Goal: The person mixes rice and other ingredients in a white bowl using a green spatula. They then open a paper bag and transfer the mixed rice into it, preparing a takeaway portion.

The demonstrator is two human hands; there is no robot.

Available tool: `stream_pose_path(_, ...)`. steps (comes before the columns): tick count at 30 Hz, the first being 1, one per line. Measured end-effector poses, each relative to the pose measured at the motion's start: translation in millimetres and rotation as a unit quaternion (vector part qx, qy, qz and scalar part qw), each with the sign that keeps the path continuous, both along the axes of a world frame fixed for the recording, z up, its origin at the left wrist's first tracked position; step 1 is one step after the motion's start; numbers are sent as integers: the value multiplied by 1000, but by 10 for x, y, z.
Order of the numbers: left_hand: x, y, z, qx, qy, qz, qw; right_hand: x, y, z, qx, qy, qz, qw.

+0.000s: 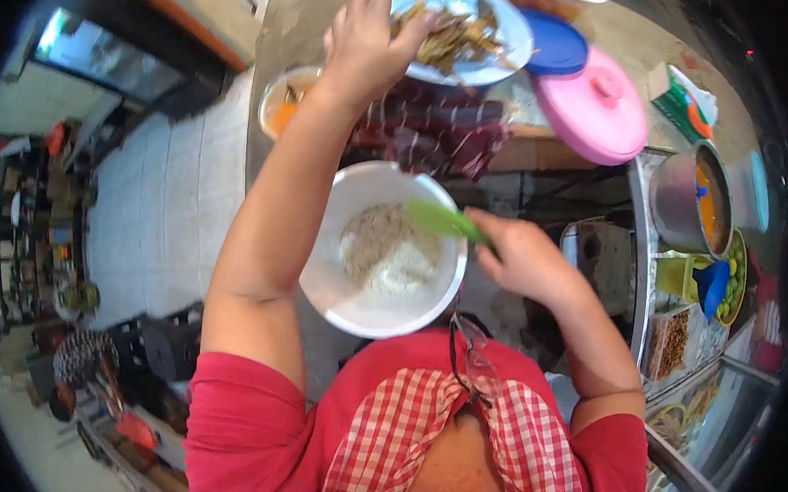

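In the head view, my right hand (pixel 530 260) grips the dark handle of a green paddle or spatula (pixel 442 219), whose blade is blurred. The blade is over a white bowl (pixel 357 317) in front of my body. Inside the bowl are a greyish-brown mass (pixel 371 238) and a white mass (pixel 403 270), side by side. My left hand (pixel 371 34) is stretched to the far side, at the left rim of a light blue dish (pixel 521 45). Its thumb overlaps the brown leafy pieces (pixel 458 42) in that dish. Whether it grips the rim is unclear.
A checked dark cloth (pixel 433 131) hangs over the table edge. Beyond it are a pink lid (pixel 595 109) and a blue lid (pixel 555 44). To the right stands a metal pot (pixel 677 201) beside a blue scoop (pixel 711 289). A person (pixel 84 363) is at far left.
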State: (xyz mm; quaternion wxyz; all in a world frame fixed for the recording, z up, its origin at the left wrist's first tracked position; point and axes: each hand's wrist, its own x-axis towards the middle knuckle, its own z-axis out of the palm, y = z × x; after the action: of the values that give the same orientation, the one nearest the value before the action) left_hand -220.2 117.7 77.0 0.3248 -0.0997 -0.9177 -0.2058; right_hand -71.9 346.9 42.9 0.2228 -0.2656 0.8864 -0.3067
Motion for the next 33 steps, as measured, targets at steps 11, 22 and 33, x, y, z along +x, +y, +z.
stream_pose_path(11, 2385, -1202, -1206, 276, -251, 132, 918, -327, -1969, -1605, 224, 41, 287, 930)
stream_pose_path(22, 2606, -921, -1532, 373, -216, 100, 896, -544, -1739, -1515, 357, 55, 289, 887)
stream_pose_path(33, 2587, -901, -1545, 379, -194, 104, 899, -516, -1712, -1369, 336, -29, 287, 896)
